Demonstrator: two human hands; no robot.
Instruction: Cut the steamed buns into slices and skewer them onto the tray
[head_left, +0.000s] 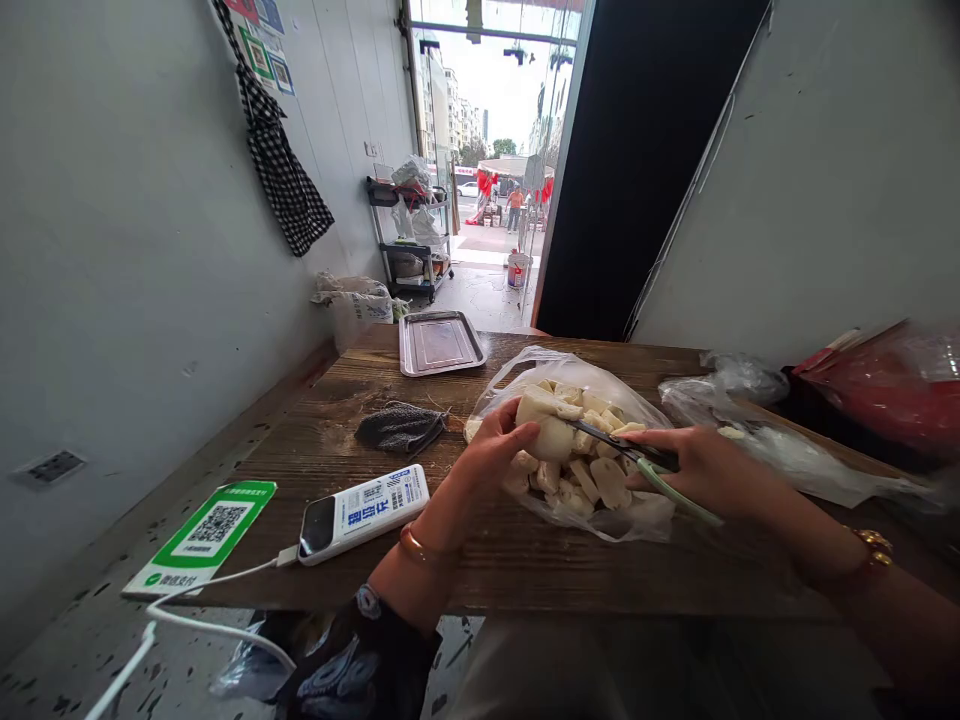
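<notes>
My left hand point(489, 442) grips a thick, pale mushroom point(549, 440), thumb pressed against its side. In my right hand point(705, 465) is a pair of scissors point(600, 434), its dark blades reaching the right side of that mushroom. A pale green handle part slants out below my right fingers. Both hands are over a white plastic bag point(651, 518), spread wide on the table, with several cut cream-coloured mushroom pieces point(585, 482) heaped inside. Where the blade tips meet the mushroom is partly hidden.
The dark wooden table point(330, 420) bears a metal tray point(442, 343), a grey cloth point(403, 428), a white device with a cable point(365, 512) and a green QR-code card point(214, 530). Clear plastic bags point(720, 385) lie right. A wheeled cart point(411, 235) stands near the glass door.
</notes>
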